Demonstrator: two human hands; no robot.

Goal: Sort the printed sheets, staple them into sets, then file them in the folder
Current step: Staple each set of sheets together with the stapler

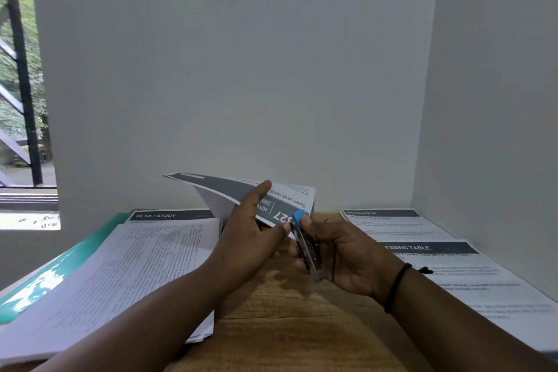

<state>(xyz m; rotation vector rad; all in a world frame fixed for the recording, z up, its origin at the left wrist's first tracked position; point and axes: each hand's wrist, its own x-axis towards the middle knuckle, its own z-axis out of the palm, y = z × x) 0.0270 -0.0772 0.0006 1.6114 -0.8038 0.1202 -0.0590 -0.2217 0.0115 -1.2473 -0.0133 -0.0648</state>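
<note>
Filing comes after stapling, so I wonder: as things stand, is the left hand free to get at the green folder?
Probably not yet. The left hand grips the raised sheet set at the stapler. The green folder lies partly under the left paper stack, only its edge exposed.

Stapler (305,238): blue cap, silver metal body. Held sheets (256,199): white, dark grey header band with white lettering, black text. Left paper stack (120,275): white, fine grey table print, dark header reading DESK / STUDY. Folder (45,278): glossy teal green. Right sheets (471,287): white, dark grey headers. Table (287,326): brown wood grain. Wristband (395,287): black. Walls (241,69): plain pale grey.
</note>
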